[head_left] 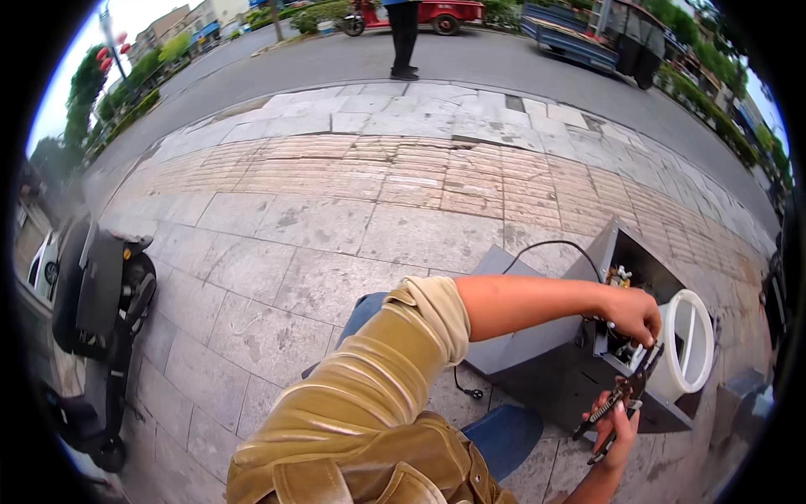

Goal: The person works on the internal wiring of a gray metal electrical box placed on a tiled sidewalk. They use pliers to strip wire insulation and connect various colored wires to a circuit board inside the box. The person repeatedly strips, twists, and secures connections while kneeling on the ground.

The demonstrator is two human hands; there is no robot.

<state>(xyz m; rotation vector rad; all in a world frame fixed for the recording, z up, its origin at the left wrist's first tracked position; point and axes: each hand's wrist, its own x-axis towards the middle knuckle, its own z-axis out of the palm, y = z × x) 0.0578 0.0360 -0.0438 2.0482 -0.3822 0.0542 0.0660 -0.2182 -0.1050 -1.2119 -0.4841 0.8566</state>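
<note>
My left hand (634, 312) reaches across to the right, above an opened grey metal housing (546, 382). Its fingers are pinched together at the jaw end of a pair of dark wire-stripping pliers (628, 388); what they pinch is too small to make out. From below, my right hand (620, 430) grips the pliers by their handles. Inside the housing, wiring and small white and brass-coloured fittings (619, 275) show, partly covered by my left hand. A round white plastic collar (690, 343) sits at the housing's right side, close to the pliers.
A black cable (554, 244) loops over the housing, and a plug (475, 393) lies on the paving. At left stands a dark scooter (105, 294). Beyond the paved sidewalk (327, 227), a person (404, 38) stands by the road, near a red three-wheeler (445, 15) and blue truck (571, 38).
</note>
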